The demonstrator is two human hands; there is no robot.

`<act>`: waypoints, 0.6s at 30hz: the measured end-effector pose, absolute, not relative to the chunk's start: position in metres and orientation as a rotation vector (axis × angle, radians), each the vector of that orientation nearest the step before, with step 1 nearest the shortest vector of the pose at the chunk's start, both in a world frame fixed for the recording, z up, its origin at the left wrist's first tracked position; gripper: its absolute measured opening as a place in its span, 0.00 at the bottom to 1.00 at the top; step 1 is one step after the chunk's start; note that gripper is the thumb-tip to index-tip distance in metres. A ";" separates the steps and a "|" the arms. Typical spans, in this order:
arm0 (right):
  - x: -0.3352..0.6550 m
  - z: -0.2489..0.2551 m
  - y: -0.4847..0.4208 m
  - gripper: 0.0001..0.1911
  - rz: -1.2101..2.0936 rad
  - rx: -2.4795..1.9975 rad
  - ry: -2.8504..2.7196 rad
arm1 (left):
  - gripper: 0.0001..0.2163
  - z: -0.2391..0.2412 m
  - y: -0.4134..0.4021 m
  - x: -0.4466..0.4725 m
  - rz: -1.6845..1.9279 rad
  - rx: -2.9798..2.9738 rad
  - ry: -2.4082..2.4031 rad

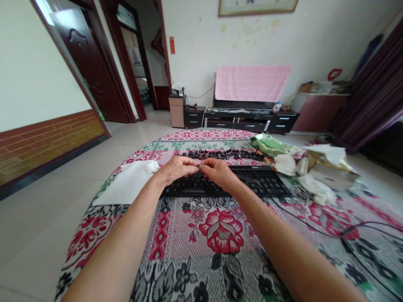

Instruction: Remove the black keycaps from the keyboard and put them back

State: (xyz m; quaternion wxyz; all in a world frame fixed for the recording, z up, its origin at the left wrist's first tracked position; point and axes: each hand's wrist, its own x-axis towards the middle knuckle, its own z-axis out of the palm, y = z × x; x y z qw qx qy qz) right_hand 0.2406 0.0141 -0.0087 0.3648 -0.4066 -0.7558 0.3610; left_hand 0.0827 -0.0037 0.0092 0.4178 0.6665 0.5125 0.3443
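Observation:
My left hand (176,169) and my right hand (218,173) meet fingertip to fingertip above a black keyboard (264,181) that lies on a table with a floral cloth (217,235). Both hands have their fingers curled in a pinch, pressed together on something too small to make out. Just beyond the keyboard runs a row of loose black keycaps (226,154). A white sheet of paper (127,183) with a crumpled tissue (153,166) lies left of my left hand.
Crumpled white tissues (311,184), a green bag (272,145) and torn cardboard (330,165) lie at the table's right. A black cable (352,230) trails over the cloth at right. A dark TV stand (245,119) under a pink cloth stands at the far wall.

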 end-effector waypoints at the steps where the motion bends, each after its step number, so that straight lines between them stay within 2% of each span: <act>1: 0.239 -0.007 0.013 0.11 0.973 -1.037 -1.924 | 0.13 0.010 -0.004 0.081 0.877 1.667 1.304; 7: 0.223 -0.004 0.008 0.14 1.216 -1.044 -1.759 | 0.11 0.010 -0.001 0.062 0.829 1.640 1.360; 9: 0.219 -0.007 0.010 0.12 1.256 -1.033 -1.785 | 0.12 0.009 0.001 0.056 0.886 1.601 1.400; 12: 0.213 -0.012 0.014 0.11 1.239 -0.991 -1.903 | 0.14 0.006 0.003 0.050 0.984 1.519 1.451; 18: 0.200 -0.009 0.019 0.14 1.239 -0.992 -2.007 | 0.13 0.001 0.008 0.037 1.088 1.456 1.444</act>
